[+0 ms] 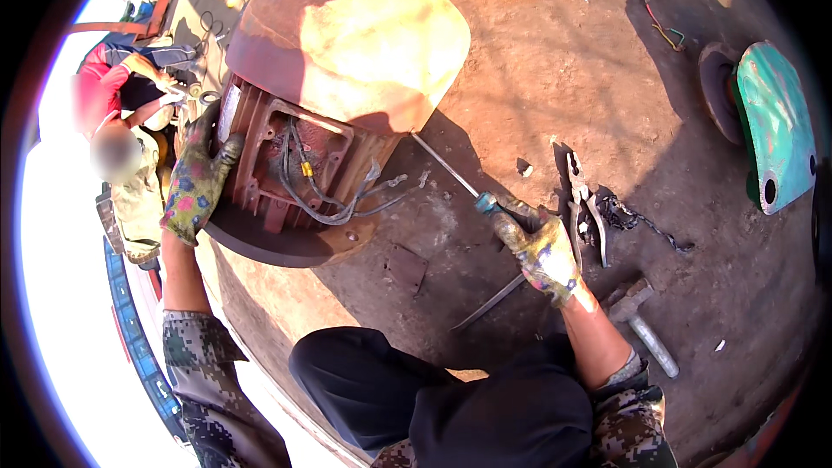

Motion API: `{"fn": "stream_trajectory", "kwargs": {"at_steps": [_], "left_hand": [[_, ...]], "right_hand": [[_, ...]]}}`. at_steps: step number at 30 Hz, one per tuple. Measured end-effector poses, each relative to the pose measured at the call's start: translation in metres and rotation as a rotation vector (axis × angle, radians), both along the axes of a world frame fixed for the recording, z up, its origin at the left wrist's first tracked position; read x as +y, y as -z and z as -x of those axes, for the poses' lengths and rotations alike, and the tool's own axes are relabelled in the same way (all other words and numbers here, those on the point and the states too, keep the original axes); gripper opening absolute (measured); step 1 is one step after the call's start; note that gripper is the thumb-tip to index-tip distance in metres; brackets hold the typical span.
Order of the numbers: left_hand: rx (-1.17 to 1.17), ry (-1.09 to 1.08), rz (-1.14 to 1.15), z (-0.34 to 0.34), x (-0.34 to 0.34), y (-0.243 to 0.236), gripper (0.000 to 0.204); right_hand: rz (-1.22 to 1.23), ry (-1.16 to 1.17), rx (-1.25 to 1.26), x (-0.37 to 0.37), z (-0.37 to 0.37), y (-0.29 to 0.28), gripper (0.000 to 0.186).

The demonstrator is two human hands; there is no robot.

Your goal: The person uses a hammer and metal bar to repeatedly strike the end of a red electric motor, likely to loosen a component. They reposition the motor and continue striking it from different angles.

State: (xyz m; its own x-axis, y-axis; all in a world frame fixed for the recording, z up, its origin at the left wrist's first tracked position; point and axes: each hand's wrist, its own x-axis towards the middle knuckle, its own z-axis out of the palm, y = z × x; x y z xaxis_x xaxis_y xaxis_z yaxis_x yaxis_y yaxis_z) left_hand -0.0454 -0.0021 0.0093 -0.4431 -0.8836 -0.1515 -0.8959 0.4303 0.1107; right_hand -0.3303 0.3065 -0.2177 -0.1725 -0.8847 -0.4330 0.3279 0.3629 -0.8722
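Observation:
A rusty electric motor (251,191) with a ribbed body lies on the ground at the left. Its terminal box (325,134) is uncovered, and grey wires (325,218), one with a yellow band, hang out of it. A rounded rusty cover (373,30) sits over the motor's far end. My left hand (195,178), in a flowered glove, rests against the motor's left side, fingers stretched and thumb apart. My right hand (542,251), gloved too, is closed round the blue handle of a screwdriver (451,172). The screwdriver's tip reaches the cover's lower right edge.
Pliers (585,208) and dark wire scraps (641,218) lie beside my right hand. A hammer (643,322) and a flat metal bar (490,303) are nearer me. At the far right stands a green metal piece (776,126). Another person (113,82) in red crouches at the left.

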Motion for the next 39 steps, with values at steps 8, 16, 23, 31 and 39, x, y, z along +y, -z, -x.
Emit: {"fn": "stream_trajectory", "kwargs": {"at_steps": [8,16,23,31,39], "left_hand": [[0.006,-0.017,-0.027,-0.002,-0.006,-0.001,0.066],[-0.032,0.022,-0.018,-0.002,-0.010,-0.001,0.068],[0.013,-0.018,-0.038,0.001,-0.009,-0.001,0.067],[0.015,0.021,-0.020,-0.002,-0.012,0.000,0.066],[0.002,0.044,-0.023,-0.005,-0.015,0.001,0.067]], "right_hand": [[-0.065,0.024,-0.081,0.001,0.002,0.002,0.030],[-0.147,-0.083,0.195,-0.004,0.009,-0.021,0.032],[-0.073,-0.040,0.323,0.000,0.000,-0.018,0.034],[-0.046,0.031,0.098,0.005,-0.008,-0.001,0.034],[-0.070,-0.049,-0.021,-0.003,0.009,-0.019,0.030]]}}
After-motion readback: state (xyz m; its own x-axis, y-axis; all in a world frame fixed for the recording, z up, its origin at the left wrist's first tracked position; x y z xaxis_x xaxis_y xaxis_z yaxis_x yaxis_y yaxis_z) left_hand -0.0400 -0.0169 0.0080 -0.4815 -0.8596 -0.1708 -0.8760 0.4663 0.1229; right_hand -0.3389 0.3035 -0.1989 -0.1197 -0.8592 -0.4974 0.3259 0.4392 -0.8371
